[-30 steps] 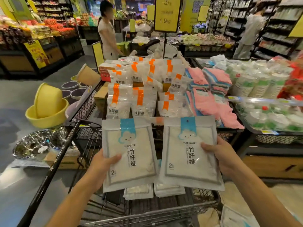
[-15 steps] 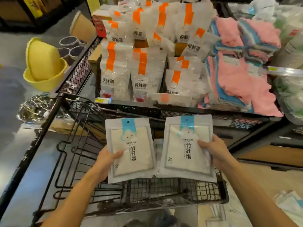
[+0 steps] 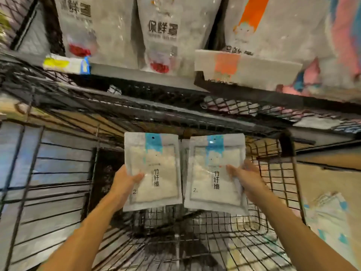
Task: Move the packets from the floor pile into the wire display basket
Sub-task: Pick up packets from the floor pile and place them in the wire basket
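Observation:
I hold two flat white packets with blue tops, side by side inside the black wire display basket point(image 3: 277, 178). My left hand point(image 3: 125, 182) grips the left packet point(image 3: 154, 169) by its left edge, thumb on the front. The right packet point(image 3: 213, 173) is gripped at its right edge by my right hand point(image 3: 246, 177). Both packets hang low over the basket's mesh floor. More packets of the same kind lie on the floor at the right point(image 3: 330, 218).
Above the basket, a shelf point(image 3: 136, 69) carries white pouches with orange stripes point(image 3: 162, 32) and pink cloths point(image 3: 343, 36). A black wire rack point(image 3: 48, 182) stands to the left. Brown cardboard point(image 3: 328, 173) lies on the floor right of the basket.
The camera has dipped and moved closer. Both hands have lowered the two packets from above the rim down deep into the wire basket.

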